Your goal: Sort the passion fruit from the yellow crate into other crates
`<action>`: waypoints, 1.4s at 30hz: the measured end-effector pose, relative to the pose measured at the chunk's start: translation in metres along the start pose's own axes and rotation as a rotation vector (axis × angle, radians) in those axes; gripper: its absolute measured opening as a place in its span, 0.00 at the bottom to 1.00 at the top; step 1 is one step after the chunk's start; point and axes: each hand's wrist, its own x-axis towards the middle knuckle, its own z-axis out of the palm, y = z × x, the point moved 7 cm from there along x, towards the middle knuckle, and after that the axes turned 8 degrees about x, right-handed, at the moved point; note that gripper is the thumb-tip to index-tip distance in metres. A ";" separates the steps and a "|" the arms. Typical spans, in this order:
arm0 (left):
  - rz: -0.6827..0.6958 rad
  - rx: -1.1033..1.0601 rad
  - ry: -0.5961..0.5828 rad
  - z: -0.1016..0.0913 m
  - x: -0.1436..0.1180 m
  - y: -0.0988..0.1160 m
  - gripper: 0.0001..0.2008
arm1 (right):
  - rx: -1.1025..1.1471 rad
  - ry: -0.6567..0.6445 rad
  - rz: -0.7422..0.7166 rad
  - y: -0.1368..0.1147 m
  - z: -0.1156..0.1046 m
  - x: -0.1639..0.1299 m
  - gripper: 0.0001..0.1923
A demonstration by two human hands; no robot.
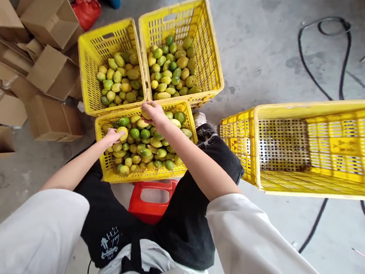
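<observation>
Both hands work the near crate [103, 164]: left hand [114, 136] grips a yellow fruit [123, 132], right hand [151, 111] closes on another at the crate's far rim; grip lightly to avoid bruising.

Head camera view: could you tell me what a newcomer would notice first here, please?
Three yellow crates of green-yellow fruit: the near crate between the knees, two more behind it. The left hand and right hand each grasp a fruit. An empty crate lies tipped at right.

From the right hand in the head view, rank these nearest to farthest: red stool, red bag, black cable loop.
1. Red stool, just below the right hand, between the knees.
2. Red bag, upper left by the boxes.
3. Black cable loop, far upper right.
</observation>
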 end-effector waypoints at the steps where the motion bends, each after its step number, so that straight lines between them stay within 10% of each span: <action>1: -0.032 -0.077 -0.051 -0.004 -0.009 0.001 0.12 | 0.041 -0.018 0.014 0.002 0.001 -0.001 0.04; 12: 0.281 -1.022 -0.399 -0.044 -0.078 0.085 0.15 | 0.579 -0.385 0.054 -0.012 0.010 -0.023 0.03; 22: 0.244 -1.281 -0.673 -0.012 -0.099 0.126 0.26 | 0.443 -0.305 -0.052 -0.010 -0.004 -0.020 0.10; 32: 0.278 -1.394 -0.584 -0.033 -0.114 0.115 0.26 | -0.013 -0.468 -0.165 -0.028 -0.006 -0.046 0.23; 42: 0.245 -1.384 -0.837 -0.011 -0.121 0.116 0.30 | 0.439 -0.564 0.088 -0.004 0.008 -0.037 0.10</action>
